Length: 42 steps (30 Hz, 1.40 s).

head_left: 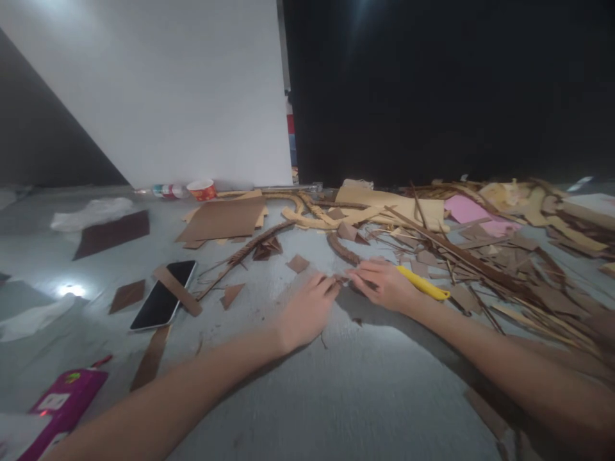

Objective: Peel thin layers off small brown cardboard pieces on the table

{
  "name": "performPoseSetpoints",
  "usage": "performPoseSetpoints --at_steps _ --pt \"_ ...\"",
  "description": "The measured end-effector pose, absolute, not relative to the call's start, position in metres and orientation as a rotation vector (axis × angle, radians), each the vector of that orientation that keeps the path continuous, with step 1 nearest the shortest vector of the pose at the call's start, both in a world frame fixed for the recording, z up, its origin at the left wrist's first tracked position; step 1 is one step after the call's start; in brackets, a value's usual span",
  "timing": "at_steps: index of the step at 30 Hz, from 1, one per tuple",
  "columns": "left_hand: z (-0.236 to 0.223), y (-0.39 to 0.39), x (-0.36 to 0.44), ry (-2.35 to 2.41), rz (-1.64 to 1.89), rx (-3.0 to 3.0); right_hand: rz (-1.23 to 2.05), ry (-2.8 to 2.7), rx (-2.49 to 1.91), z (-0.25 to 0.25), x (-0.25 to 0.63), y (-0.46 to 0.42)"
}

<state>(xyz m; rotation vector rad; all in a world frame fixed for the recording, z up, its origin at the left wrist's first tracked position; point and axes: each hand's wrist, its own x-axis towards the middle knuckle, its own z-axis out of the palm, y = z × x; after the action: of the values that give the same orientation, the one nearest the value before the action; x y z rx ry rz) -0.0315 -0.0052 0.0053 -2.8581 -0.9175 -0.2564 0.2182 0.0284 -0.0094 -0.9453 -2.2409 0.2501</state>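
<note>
My left hand (307,307) rests on the grey floor with its fingers curled, the fingertips pinching a small brown cardboard piece (342,280). My right hand (384,283) meets it from the right, with its fingers pressed on the same piece. A yellow cutter (423,283) lies under or in my right hand, its handle sticking out to the right. A ribbed cardboard strip (342,248) curves just beyond the hands.
A black phone (163,294) lies to the left with a cardboard strip (177,291) across it. A big heap of cardboard scraps (480,250) fills the right. A flat brown sheet (223,219), a paper cup (202,189) and a pink packet (62,400) are also around.
</note>
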Motion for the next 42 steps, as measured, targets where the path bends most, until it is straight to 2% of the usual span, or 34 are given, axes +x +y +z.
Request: performPoseSetpoints --at_steps 6,16,25,28,35,42 --pt "0.007 -0.005 -0.031 -0.929 -0.243 -2.862 0.286 -2.462 -0.894 -0.007 0.219 0.032" --pt "-0.001 -0.006 -0.037 -1.153 -0.392 -2.889 0.43 -2.45 -0.85 -0.017 0.21 0.023" --pt "-0.005 -0.003 -0.034 -0.985 -0.416 -2.97 0.613 -2.165 -1.091 -0.01 0.205 0.021" --pt "-0.005 -0.001 -0.035 -0.891 -0.463 -2.986 0.554 -2.048 -1.159 -0.009 0.207 0.028" --pt "-0.002 -0.004 -0.034 -0.869 -0.414 -2.975 0.399 -2.161 -1.384 -0.025 0.202 0.04" --pt "0.0 -0.006 -0.032 -0.859 -0.372 -2.948 0.452 -2.219 -1.389 -0.02 0.201 0.038"
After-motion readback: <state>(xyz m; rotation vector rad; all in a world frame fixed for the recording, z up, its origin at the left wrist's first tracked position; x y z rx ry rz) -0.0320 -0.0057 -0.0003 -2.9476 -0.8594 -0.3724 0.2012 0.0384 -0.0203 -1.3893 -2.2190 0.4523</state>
